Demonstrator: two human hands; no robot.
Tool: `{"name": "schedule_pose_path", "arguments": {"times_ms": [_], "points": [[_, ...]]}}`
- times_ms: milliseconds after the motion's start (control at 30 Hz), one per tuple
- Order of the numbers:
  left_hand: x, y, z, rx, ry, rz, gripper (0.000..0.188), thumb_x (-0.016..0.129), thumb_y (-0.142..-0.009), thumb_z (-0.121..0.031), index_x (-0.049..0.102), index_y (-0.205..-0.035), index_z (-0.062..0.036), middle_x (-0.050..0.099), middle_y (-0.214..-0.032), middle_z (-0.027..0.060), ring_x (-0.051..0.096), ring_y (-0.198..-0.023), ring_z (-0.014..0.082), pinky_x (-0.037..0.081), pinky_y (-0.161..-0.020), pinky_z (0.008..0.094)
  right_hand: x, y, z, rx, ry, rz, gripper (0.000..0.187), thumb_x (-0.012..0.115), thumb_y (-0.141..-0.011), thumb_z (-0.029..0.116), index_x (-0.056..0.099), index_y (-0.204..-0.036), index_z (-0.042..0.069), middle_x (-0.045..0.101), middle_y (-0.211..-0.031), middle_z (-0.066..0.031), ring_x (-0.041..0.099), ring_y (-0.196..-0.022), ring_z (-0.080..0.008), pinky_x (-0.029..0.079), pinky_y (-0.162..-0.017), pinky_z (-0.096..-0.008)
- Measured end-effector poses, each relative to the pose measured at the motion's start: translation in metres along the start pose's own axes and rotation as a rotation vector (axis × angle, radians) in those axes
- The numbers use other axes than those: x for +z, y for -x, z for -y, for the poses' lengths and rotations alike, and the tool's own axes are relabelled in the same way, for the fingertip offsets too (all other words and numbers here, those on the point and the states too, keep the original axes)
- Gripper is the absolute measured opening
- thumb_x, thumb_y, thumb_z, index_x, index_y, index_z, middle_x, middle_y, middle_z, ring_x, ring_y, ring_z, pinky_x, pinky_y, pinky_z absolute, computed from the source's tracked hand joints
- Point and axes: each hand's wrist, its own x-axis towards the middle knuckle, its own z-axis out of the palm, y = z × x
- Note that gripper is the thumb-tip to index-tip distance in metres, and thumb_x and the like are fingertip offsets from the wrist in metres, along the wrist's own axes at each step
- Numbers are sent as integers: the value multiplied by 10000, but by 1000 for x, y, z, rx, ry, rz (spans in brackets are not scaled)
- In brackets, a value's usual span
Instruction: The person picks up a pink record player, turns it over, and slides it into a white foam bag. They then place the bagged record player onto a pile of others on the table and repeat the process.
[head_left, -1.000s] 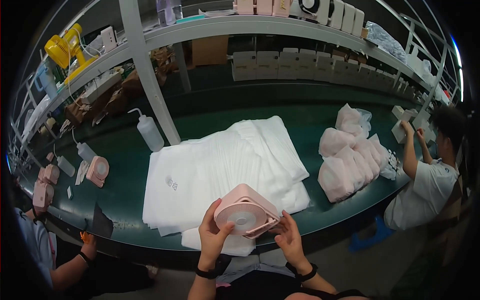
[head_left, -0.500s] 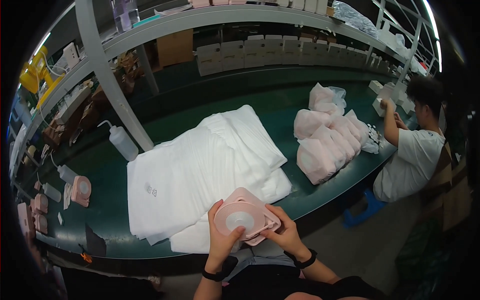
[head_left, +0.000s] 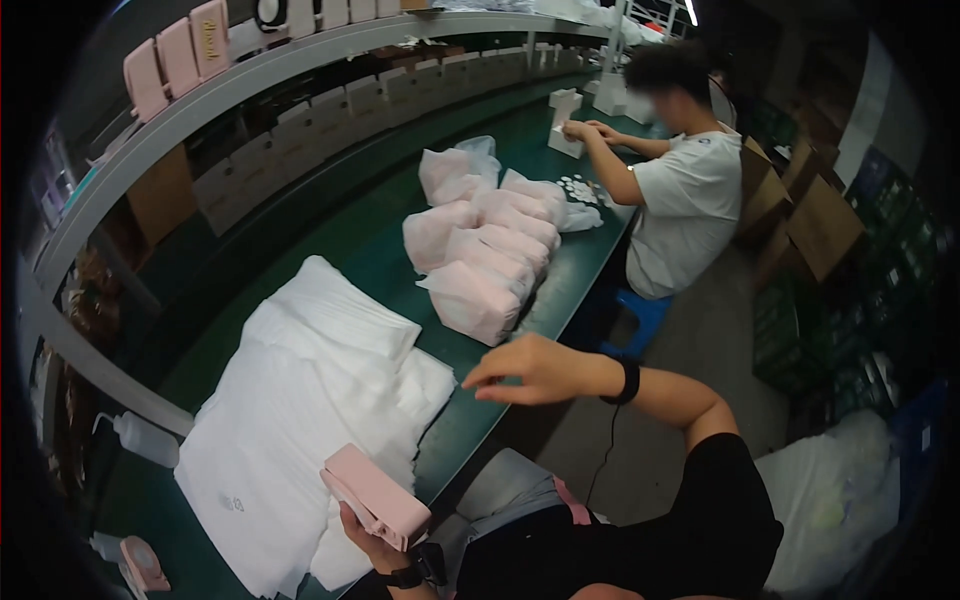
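Observation:
My left hand [head_left: 366, 538] holds a pink rounded plastic device [head_left: 376, 492] with its narrow side turned up, near the front edge of the bench. Its broad face with the round disc is turned out of sight. Beside it lies a stack of white padded bags or sheets [head_left: 300, 370], spread across the bench. My right hand [head_left: 530, 370] holds nothing; its fingers reach out to the left, over the bench edge between the stack and a heap of pink devices wrapped in translucent white bags [head_left: 490, 270].
A co-worker [head_left: 690, 200] sits to the right, handling a white box [head_left: 566, 125]. Small white discs [head_left: 580, 188] lie near the wrapped heap. A squeeze bottle [head_left: 148, 440] and another pink device [head_left: 145, 563] are at lower left. A metal shelf [head_left: 300, 50] runs behind, above a row of pale boxes.
My right hand has let go of the pink device and moved right, toward the wrapped heap. My left hand keeps the device, now turned edge up. The view has swung right.

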Motion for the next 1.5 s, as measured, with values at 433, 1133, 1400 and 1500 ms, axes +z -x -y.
{"name": "schedule_pose_path", "arguments": {"times_ms": [433,1133,1400,1500], "points": [[-8,-32,9,6,23,162,554,424,-902,-482,404,-1293,-91,566,-1106,74,584,-928,212,495,-777,362,-33,-14,-27,39,130,6,170,609,-847,154,642,-958,31,656,-829,-70,623,-679,-196,489,-612,-283],[18,19,-10,179,-175,-2,576,490,-871,-514,445,-1249,-82,519,-1193,97,534,-1051,228,436,-897,376,204,37,63,361,-1037,255,770,702,-801,232,250,-1386,15,398,-1354,-117,411,-1220,-198,341,-1018,-362],[49,68,-48,553,-964,343,604,610,-828,-417,415,-1256,-37,438,-1256,135,464,-1141,258,375,-963,381,202,47,68,439,-1408,-55,805,748,-697,107,290,-1350,-3,487,-1242,-104,490,-1120,-179,424,-928,-339],[63,89,-70,453,-1002,332,548,604,-842,-365,442,-1243,-30,485,-1229,127,507,-1103,240,404,-924,354,163,57,47,255,-1889,118,895,711,-709,335,214,-1380,14,471,-1265,-128,496,-1144,-228,422,-943,-368]]}}
